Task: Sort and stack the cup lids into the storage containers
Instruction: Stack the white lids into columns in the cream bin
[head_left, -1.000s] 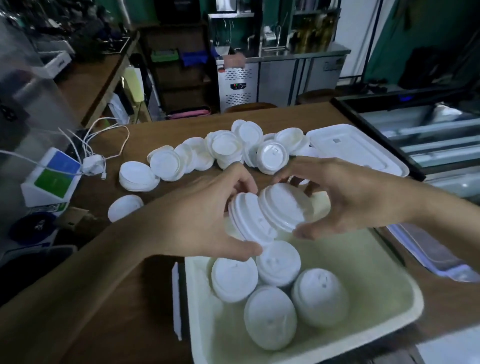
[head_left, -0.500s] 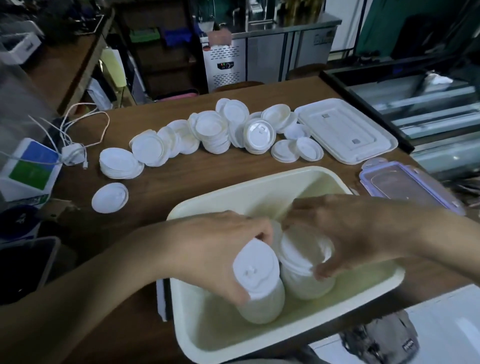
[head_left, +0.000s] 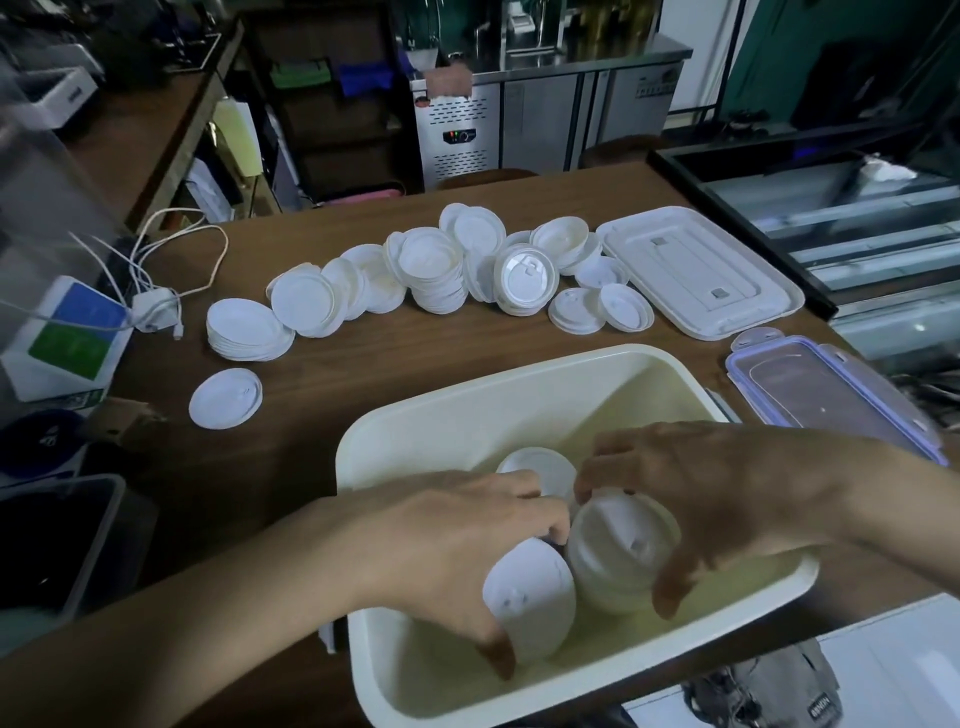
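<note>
A cream storage container stands on the wooden table in front of me. Both hands reach down into it. My left hand grips a stack of white cup lids lying on its side at the near left. My right hand curls its fingers and thumb round a second stack of lids right beside it. A third stack shows behind them, partly hidden by my fingers. Several loose white lids lie in a row across the table behind the container.
The container's white cover lies at the back right, and a clear lid with a purple rim lies to the right. A single lid rests at the left. A charger with cables and a blue-green box are at the far left.
Both hands have gone down from above the container into it, each with its stack of lids. The stacks now sit low in the container, side by side.
</note>
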